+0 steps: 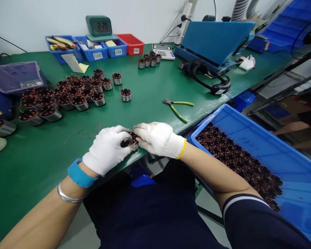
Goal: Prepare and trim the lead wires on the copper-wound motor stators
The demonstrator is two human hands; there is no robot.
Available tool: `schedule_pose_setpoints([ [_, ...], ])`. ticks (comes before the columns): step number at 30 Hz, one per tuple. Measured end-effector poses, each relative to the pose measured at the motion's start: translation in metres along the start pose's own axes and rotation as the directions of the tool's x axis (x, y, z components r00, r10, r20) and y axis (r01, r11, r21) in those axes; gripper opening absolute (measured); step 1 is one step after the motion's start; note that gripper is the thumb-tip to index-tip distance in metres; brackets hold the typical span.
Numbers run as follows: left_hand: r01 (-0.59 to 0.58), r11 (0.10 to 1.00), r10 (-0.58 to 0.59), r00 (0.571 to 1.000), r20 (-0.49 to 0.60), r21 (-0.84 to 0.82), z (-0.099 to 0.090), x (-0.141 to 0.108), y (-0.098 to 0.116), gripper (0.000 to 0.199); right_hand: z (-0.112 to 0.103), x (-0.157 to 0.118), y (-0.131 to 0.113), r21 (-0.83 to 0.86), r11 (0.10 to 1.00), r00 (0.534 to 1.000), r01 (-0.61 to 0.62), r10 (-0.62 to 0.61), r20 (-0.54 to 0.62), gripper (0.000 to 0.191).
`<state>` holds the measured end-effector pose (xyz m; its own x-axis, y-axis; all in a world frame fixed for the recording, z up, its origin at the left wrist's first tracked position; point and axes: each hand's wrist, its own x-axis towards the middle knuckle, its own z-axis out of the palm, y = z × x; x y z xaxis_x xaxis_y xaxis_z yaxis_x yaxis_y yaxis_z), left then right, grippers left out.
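Observation:
Both hands wear white knit gloves and meet near the front edge of the green bench. Between them is a copper-wound motor stator [132, 138], mostly covered by fingers. My left hand [107, 147] is closed round its left side, thumb and fingers curled. From the right, my right hand [155, 138] presses its closed fingertips against the same stator. Diagonal cutters [178, 106] with green handles lie spread to the right of the hands. A single stator [125, 95] stands upright beyond them. Thin wire clippings [84, 133] lie left of my left hand.
Several stators [74, 91] crowd the left of the bench [145, 93]. A blue crate [259, 131] at right holds many more. Small blue bins [93, 54], a red bin [131, 45], a clock [99, 26] and a calculator [163, 52] line the back. A headset [209, 79] lies by a teal box [209, 43].

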<state>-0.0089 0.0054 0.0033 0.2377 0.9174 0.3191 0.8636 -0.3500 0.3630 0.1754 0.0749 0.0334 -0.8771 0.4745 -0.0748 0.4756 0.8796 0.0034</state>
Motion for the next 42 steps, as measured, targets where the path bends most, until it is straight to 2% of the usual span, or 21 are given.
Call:
schedule_pose_setpoints([
  [4,-0.042,0.999,0.042,0.999,0.022,-0.014,-0.003,0.002,-0.002,0.019,0.002,0.004,0.004,-0.006,0.999,0.999,0.033,-0.033,-0.034,0.045],
  [10,-0.111,0.992,0.113,0.993,0.038,-0.055,-0.007,0.004,-0.006,0.02,-0.006,0.0,0.008,0.097,0.995,0.999,-0.021,0.017,0.034,0.036],
  [13,-0.137,0.99,0.138,0.989,0.06,-0.035,-0.007,0.004,-0.007,0.022,-0.009,0.0,0.004,0.116,0.992,0.999,-0.043,0.04,0.022,0.039],
  [16,-0.131,0.991,0.133,0.988,0.079,-0.021,-0.008,0.003,-0.007,0.025,-0.014,0.004,0.001,0.145,0.984,0.993,-0.107,0.099,0.061,0.039],
  [20,-0.068,0.997,0.071,0.992,0.106,-0.026,-0.009,0.003,-0.004,0.024,-0.016,-0.001,0.001,0.167,0.968,0.977,-0.186,0.164,0.135,0.033],
  [24,-0.017,1.0,0.017,0.992,0.128,0.005,-0.01,0.004,-0.002,0.024,-0.005,-0.016,0.001,0.263,0.945,0.981,-0.193,0.195,0.016,0.028],
  [27,0.0,1.0,0.004,0.989,0.145,-0.029,-0.01,0.005,-0.001,0.024,0.004,-0.021,0.002,0.299,0.926,0.967,-0.23,0.252,-0.036,0.04],
  [29,0.009,0.998,0.001,0.987,0.162,-0.06,-0.011,0.005,-0.002,0.024,0.004,-0.02,0.005,0.285,0.937,0.978,-0.201,0.21,-0.002,0.042],
  [32,0.018,0.996,-0.002,0.985,0.174,-0.091,-0.012,0.005,-0.002,0.024,0.001,-0.013,0.013,0.316,0.945,0.996,-0.084,0.07,0.056,0.029],
  [34,0.026,0.993,-0.006,0.985,0.175,-0.111,-0.013,0.005,-0.003,0.024,0.0,-0.008,0.017,0.384,0.921,0.998,-0.055,0.035,0.058,0.022],
  [37,0.039,0.988,-0.011,0.982,0.187,-0.147,-0.012,0.004,-0.004,0.024,0.006,-0.002,0.02,0.513,0.854,0.996,-0.084,0.059,0.064,0.016],
  [40,0.08,0.971,-0.038,0.982,0.184,-0.224,-0.01,0.003,-0.004,0.023,0.016,0.0,0.019,0.673,0.731,0.993,-0.113,0.1,0.059,0.013],
  [42,0.17,0.939,-0.118,0.976,0.186,-0.299,-0.009,0.003,-0.002,0.026,0.022,0.0,0.017,0.779,0.62,0.992,-0.096,0.125,0.023,0.014],
])
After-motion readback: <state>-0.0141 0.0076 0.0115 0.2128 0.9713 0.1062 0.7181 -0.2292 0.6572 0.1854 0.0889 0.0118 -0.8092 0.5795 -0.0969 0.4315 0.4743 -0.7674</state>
